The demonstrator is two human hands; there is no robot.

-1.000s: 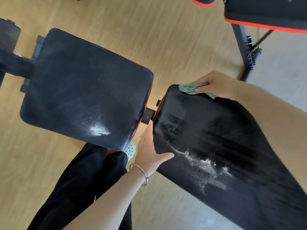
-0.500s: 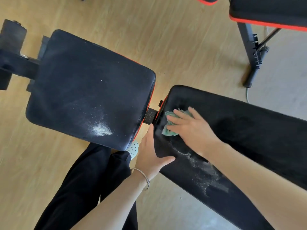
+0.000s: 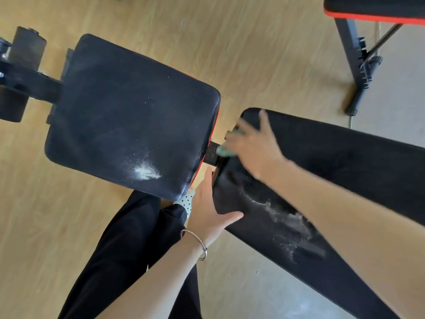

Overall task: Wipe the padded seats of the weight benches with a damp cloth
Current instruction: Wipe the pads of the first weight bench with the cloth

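Note:
A black bench has two pads with red edging: a square seat pad [image 3: 128,120] on the left and a long back pad [image 3: 345,171] on the right. White dust lies on both. My right hand [image 3: 255,146], blurred by motion, presses a green cloth [image 3: 226,153] onto the left end of the long pad, with fingers spread. My left hand [image 3: 210,208] rests on the near corner of that pad, thumb on top, fingers over the edge and hidden.
A second bench [image 3: 372,10] with a metal frame [image 3: 358,72] stands at the top right. My black-trousered legs [image 3: 128,254] and a pale shoe [image 3: 187,201] are below the seat pad. A foam roller [image 3: 25,49] sits on the bench's left end.
My right hand with the cloth swept from the far corner of the long pad down across its left end, then out to the pad's left edge. My left hand stayed put.

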